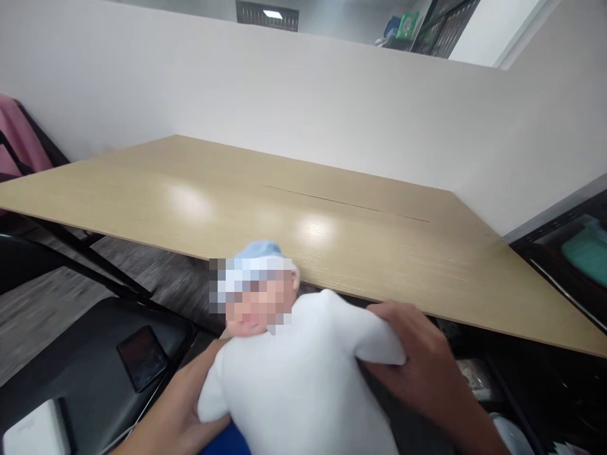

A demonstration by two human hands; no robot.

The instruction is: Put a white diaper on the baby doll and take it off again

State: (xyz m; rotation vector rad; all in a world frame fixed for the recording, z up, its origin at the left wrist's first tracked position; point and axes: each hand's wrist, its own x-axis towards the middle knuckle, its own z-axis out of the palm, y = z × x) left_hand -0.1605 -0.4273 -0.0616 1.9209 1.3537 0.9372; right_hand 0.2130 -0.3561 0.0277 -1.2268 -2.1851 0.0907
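A doll (303, 379) with a plump white cloth body and a light blue cap (260, 253) is held up in front of me, below the table's near edge. Its head tips to the left, and the face is blurred out. My left hand (190, 392) is closed around the stubby white arm on the left. On the other side, my right hand (417, 360) grips the right arm, thumb and fingers to either side of it. The lower end of the doll runs out of the frame.
A light wood table (227, 189) stretches across, against a white wall (308, 101). At left, a black chair seat (85, 354) bears a dark phone (142, 358) and a white box-like object (38, 430). Shelving with a green item (588, 249) stands at right.
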